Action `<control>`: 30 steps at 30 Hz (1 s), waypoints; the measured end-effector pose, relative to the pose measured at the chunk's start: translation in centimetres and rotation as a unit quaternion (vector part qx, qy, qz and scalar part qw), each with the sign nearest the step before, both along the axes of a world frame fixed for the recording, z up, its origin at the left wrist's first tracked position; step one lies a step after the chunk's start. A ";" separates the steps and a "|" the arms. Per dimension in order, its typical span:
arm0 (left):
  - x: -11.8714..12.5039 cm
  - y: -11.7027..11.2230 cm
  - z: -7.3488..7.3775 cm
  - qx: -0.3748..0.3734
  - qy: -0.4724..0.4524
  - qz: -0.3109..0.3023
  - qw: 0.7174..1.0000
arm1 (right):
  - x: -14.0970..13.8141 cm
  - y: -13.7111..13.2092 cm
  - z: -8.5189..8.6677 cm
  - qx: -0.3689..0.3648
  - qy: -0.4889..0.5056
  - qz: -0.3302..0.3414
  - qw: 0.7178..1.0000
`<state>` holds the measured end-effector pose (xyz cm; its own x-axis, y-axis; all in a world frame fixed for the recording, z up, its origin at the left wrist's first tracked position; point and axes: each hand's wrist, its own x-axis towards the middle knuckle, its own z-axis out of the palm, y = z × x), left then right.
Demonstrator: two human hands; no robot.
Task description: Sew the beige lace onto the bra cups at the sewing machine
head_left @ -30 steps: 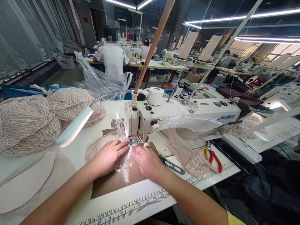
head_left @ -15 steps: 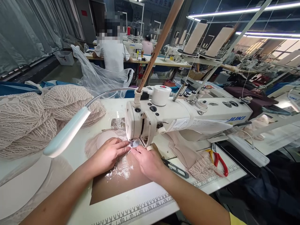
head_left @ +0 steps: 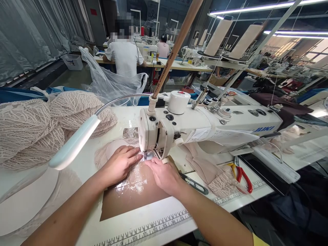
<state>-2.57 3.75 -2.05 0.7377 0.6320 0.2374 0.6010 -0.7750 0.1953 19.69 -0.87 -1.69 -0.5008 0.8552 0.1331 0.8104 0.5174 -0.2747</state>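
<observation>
My left hand [head_left: 124, 165] lies with its fingers stretched out on pale lace fabric [head_left: 101, 155], just left of the needle area of a white sewing machine [head_left: 179, 126]. A smooth, rounded cup-shaped piece [head_left: 112, 147] shows behind that hand. On the other side of the presser foot [head_left: 148, 155] is my right hand [head_left: 165, 174], its fingers drawn together and pointing at the foot. What its fingertips hold, if anything, is hidden. A beige band [head_left: 166, 160] is on one of its fingers. Under both hands, a brown sheet [head_left: 133, 201] with shiny clear tape covers the tabletop.
A lit lamp [head_left: 74, 141] on a bendy neck hangs at left, before bundled lace [head_left: 30, 126]. Red-and-yellow-handled pliers [head_left: 242, 176], a dark slotted tool [head_left: 196, 184] and beige fabric pieces [head_left: 205, 167] lie at right. A ruler strip [head_left: 143, 235] edges the table. A person [head_left: 124, 56] sits ahead.
My left hand has shifted slightly up and left, and a little more of the metal by the presser foot shows between the hands. The whole view has moved slightly.
</observation>
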 end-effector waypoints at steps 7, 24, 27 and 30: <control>-0.6 -1.8 1.9 -0.012 0.078 0.097 0.992 | 0.2 0.2 -0.5 0.015 0.022 -0.017 0.999; 2.1 -4.7 1.6 -0.046 0.023 0.036 0.998 | 0.4 -0.1 -0.1 0.026 -0.028 -0.060 0.997; 2.2 -4.7 1.6 -0.046 0.031 0.026 0.998 | 0.3 -0.2 0.0 0.030 -0.026 -0.019 0.999; 2.2 -4.7 1.7 -0.045 0.034 0.030 0.998 | 0.0 -0.4 0.3 0.024 -0.034 0.022 0.999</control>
